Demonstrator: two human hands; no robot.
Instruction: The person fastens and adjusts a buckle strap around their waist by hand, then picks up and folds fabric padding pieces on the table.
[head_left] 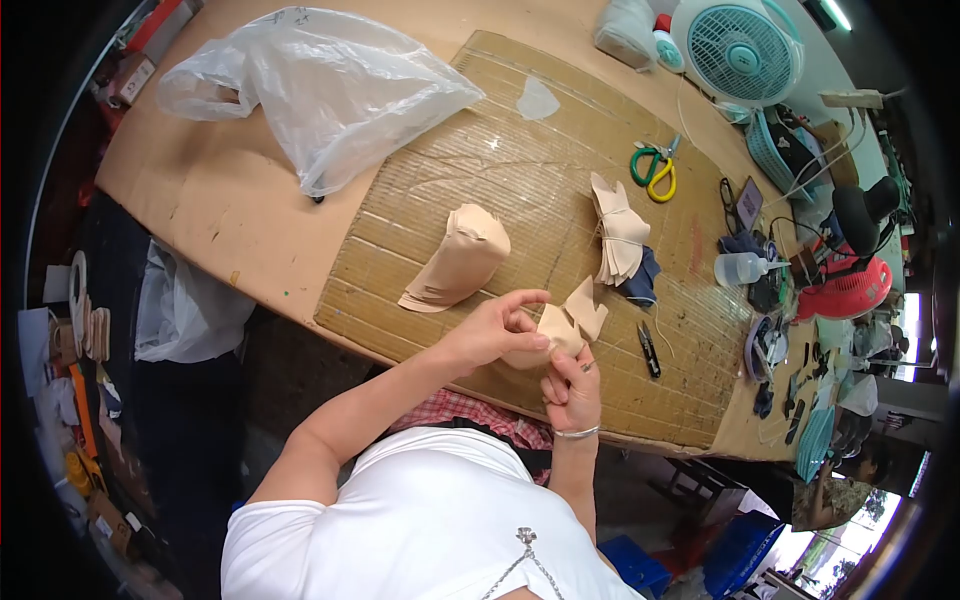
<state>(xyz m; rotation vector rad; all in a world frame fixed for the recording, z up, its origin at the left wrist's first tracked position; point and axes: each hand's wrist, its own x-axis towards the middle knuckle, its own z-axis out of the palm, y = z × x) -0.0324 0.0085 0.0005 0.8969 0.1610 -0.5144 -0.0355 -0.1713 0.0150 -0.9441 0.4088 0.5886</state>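
Observation:
Between my two hands is a small beige cut piece (556,328) of thin sheet material, leather or fabric. My left hand (497,328) pinches its left side between thumb and fingers. From below right, my right hand (573,388), with a bracelet at the wrist, pinches its lower edge. Another beige piece (587,310) with pointed corners lies just beyond. To the left stands a curved stack of beige pieces (460,258). Farther up, a tied bundle of beige pieces (618,235) rests partly over dark blue pieces (640,280).
A scratched cardboard sheet (400,260) covers the worktable. On it lie scissors (655,172) with green and yellow handles and a black cutter-like tool (649,350). A clear plastic bag (330,90) is at upper left. Along the right stand a squeeze bottle (740,269) and a fan (742,55).

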